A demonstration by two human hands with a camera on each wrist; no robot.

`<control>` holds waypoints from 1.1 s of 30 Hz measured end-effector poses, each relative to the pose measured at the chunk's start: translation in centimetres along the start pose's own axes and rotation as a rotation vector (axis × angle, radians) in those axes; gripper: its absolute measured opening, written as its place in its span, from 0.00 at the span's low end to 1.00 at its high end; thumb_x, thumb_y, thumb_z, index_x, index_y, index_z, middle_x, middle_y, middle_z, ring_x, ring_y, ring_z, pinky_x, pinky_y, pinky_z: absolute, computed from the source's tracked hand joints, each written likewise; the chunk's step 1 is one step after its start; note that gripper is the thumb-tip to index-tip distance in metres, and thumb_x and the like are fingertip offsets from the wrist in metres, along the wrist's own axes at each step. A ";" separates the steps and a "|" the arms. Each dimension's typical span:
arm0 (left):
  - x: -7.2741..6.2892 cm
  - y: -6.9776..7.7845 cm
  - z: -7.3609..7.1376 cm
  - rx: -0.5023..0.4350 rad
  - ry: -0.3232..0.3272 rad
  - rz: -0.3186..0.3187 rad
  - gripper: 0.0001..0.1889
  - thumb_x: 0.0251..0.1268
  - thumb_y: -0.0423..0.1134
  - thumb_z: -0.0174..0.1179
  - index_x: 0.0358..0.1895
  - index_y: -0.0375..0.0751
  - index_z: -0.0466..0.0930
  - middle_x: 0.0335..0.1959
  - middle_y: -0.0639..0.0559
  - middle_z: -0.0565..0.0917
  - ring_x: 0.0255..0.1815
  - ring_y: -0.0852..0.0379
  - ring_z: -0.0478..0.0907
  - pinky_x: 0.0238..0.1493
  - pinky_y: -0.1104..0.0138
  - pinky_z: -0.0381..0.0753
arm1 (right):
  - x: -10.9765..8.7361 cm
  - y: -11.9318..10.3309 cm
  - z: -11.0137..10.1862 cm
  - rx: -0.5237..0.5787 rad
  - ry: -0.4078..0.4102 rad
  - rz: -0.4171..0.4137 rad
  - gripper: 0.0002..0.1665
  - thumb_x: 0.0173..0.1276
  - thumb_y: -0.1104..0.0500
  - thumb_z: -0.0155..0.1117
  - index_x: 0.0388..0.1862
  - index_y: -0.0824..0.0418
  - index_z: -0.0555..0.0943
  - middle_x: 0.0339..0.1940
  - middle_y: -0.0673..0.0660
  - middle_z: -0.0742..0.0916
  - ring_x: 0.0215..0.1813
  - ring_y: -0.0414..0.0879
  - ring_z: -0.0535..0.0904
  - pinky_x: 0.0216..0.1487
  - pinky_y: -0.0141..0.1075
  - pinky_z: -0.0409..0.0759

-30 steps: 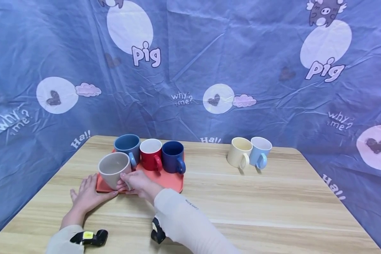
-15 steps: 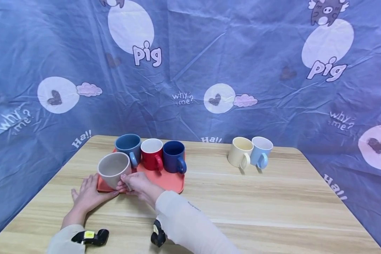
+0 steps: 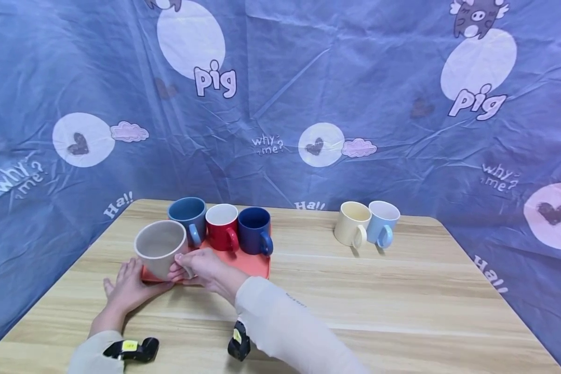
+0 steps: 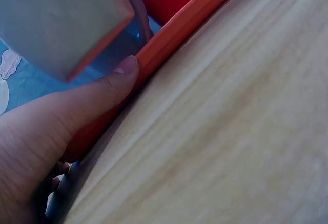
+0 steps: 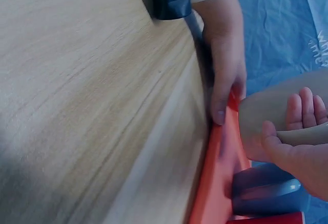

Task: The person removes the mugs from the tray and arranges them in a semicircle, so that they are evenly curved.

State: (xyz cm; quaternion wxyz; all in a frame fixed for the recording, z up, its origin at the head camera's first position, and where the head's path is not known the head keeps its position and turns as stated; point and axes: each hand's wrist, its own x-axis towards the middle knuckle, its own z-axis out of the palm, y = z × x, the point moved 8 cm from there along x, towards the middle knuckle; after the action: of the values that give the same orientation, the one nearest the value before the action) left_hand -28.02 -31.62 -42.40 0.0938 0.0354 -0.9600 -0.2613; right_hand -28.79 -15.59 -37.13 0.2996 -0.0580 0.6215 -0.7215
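Observation:
My right hand (image 3: 203, 267) grips the handle of a grey-beige mug (image 3: 161, 254) over the left front part of an orange-red tray (image 3: 250, 265). In the left wrist view the mug's base (image 4: 97, 55) is tilted, close above the tray. My left hand (image 3: 131, 291) rests at the tray's front left corner, its thumb (image 4: 110, 83) along the rim and its fingers spread along the left side. Behind, in a row on the tray, stand a grey-blue mug (image 3: 179, 210), a red mug (image 3: 219, 234) with white inside and a dark blue mug (image 3: 252, 236).
Toward the back right of the wooden table (image 3: 378, 296) stand a cream mug (image 3: 348, 228) and a light blue mug (image 3: 378, 226), side by side. A blue printed cloth (image 3: 271, 104) hangs behind and around the table.
The grey-beige mug has risen slightly and shifted left in my right hand during the last half second. My left hand stays at the tray corner.

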 end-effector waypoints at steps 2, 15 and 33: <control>0.0 -0.1 0.0 0.000 0.001 0.000 0.59 0.32 0.67 0.61 0.64 0.31 0.45 0.59 0.22 0.48 0.59 0.26 0.39 0.46 0.36 0.20 | -0.3 -0.4 0.1 0.008 -0.008 -0.008 0.16 0.61 0.60 0.55 0.32 0.76 0.78 0.26 0.65 0.83 0.31 0.51 0.81 0.38 0.42 0.77; 0.1 -0.3 0.1 0.051 -0.063 -0.048 0.61 0.33 0.70 0.57 0.63 0.26 0.42 0.59 0.22 0.48 0.60 0.28 0.37 0.45 0.35 0.22 | -2.5 -3.8 -1.7 0.003 -0.011 -0.052 0.17 0.63 0.60 0.52 0.35 0.77 0.77 0.27 0.64 0.83 0.30 0.48 0.81 0.38 0.40 0.75; 0.2 -0.1 0.3 0.060 -0.100 -0.048 0.61 0.37 0.70 0.55 0.63 0.24 0.39 0.59 0.21 0.45 0.59 0.27 0.35 0.45 0.35 0.20 | -5.3 -8.6 -8.3 0.077 0.037 -0.112 0.14 0.65 0.61 0.48 0.30 0.72 0.77 0.18 0.54 0.81 0.26 0.44 0.78 0.44 0.44 0.71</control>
State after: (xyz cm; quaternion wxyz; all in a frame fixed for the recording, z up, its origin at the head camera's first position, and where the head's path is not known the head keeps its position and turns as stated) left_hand -28.27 -31.56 -42.69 0.0382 0.0482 -0.9698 -0.2360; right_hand -31.34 -5.35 -29.43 0.2489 -0.0678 0.5946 -0.7615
